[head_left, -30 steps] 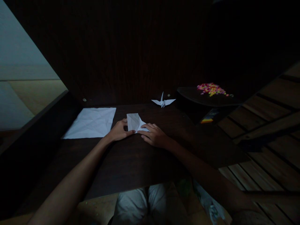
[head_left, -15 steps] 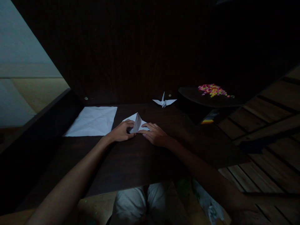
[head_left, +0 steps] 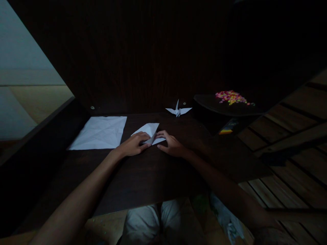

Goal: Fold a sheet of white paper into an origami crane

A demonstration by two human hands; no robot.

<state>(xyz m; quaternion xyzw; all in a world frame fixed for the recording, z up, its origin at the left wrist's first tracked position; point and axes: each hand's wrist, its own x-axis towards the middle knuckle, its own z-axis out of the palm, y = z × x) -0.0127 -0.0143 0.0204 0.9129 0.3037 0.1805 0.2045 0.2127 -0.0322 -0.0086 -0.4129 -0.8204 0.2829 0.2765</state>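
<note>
A folded white paper [head_left: 151,128] lies in the middle of the dark desk, one flap standing up and leaning to the right. My left hand [head_left: 134,144] grips its left side, fingers on top and thumb at the near edge. On the right, my right hand [head_left: 172,144] touches the paper with outstretched fingers by the raised flap, its thumb spread apart and resting near the desk. Part of the paper is hidden under both hands. Behind it stands a white origami crane [head_left: 178,111] with spread wings. A creased white paper sheet [head_left: 99,132] lies flat at the left.
Small colourful pieces [head_left: 232,97] are heaped on a dark rounded shelf [head_left: 204,100] at the right. Below it is a small box with a yellow-orange stripe [head_left: 226,131]. A dark side panel [head_left: 38,132] borders the desk's left; wooden slats [head_left: 293,180] lie at the right.
The raised flap has swung from upright to leaning right. My right hand has shifted slightly right, its thumb now away from the paper's near edge.
</note>
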